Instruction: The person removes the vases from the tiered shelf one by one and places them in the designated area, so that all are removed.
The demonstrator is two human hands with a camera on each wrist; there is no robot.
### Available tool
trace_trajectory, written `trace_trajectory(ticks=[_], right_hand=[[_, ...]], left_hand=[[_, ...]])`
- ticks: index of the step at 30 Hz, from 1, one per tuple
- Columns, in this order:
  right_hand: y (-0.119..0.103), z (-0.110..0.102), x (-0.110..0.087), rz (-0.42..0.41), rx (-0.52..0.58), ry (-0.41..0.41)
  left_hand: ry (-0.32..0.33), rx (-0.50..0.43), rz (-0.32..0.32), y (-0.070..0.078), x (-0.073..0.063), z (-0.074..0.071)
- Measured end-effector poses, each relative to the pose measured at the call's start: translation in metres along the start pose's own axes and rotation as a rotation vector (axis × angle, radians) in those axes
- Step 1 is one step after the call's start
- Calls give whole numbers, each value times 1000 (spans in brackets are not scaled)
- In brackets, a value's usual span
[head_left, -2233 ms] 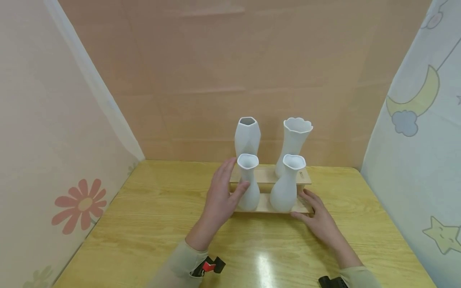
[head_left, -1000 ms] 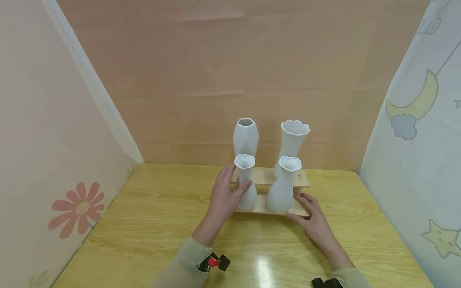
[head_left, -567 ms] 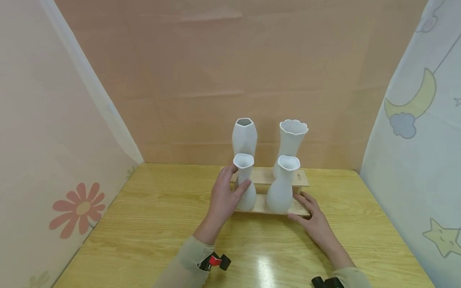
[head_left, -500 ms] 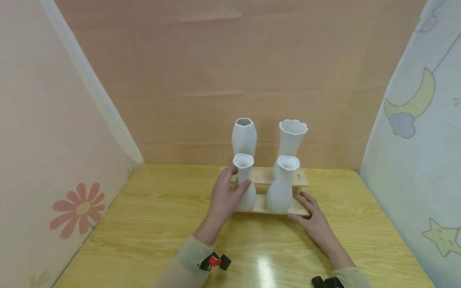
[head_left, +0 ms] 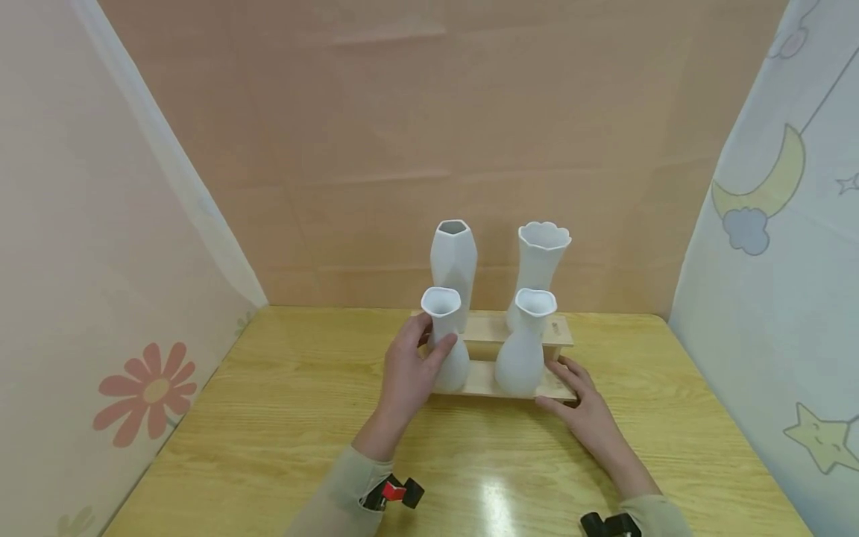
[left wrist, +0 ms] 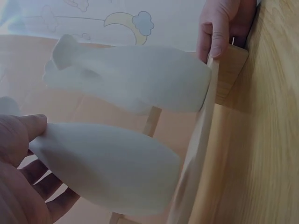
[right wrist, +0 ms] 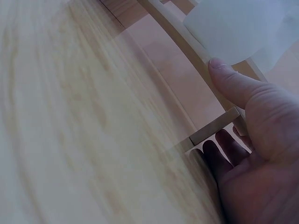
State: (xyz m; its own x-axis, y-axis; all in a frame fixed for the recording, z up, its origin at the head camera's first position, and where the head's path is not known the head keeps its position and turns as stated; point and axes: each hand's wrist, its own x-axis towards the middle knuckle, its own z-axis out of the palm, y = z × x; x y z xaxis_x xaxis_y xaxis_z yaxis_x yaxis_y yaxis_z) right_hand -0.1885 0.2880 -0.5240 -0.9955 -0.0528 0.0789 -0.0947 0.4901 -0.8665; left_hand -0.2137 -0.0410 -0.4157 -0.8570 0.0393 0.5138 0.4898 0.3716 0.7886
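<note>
A two-tier wooden stand [head_left: 485,379] carries white vases. My left hand [head_left: 409,373] holds the front-left vase [head_left: 451,365] around its neck, thumb on the near side and fingers behind it. In the left wrist view this vase [left wrist: 112,168] leans a little, and I cannot tell whether its base touches the board. My right hand [head_left: 590,414] grips the right end of the lower tier, thumb on the front edge and fingers at the end, as the right wrist view also shows. Close to it stands the front-right vase [head_left: 522,362], with a round belly.
On the upper tier stand a faceted vase [head_left: 453,257] at left and a scalloped-rim vase [head_left: 542,253] at right. All this sits on a wooden table [head_left: 302,403], near the peach back wall [head_left: 369,149]. Patterned sheets [head_left: 758,313] flank both sides.
Over the last half second my left hand and the front-left vase have shifted slightly left, showing more of the faceted vase behind. My right hand keeps its hold on the stand.
</note>
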Motion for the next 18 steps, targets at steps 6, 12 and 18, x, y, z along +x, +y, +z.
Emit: trace_trajectory(ticks=[6,12,18], right_hand=[[-1,0,0,-2,-3,-1],[-2,-1,0,-2,5,5],[-2,-2,-2,-17,18,13]], left_hand=[[9,-15,-41,3,-4,-21],[31,0,-31,1,-6,-43],[79,30,1,-6,-4,-60]])
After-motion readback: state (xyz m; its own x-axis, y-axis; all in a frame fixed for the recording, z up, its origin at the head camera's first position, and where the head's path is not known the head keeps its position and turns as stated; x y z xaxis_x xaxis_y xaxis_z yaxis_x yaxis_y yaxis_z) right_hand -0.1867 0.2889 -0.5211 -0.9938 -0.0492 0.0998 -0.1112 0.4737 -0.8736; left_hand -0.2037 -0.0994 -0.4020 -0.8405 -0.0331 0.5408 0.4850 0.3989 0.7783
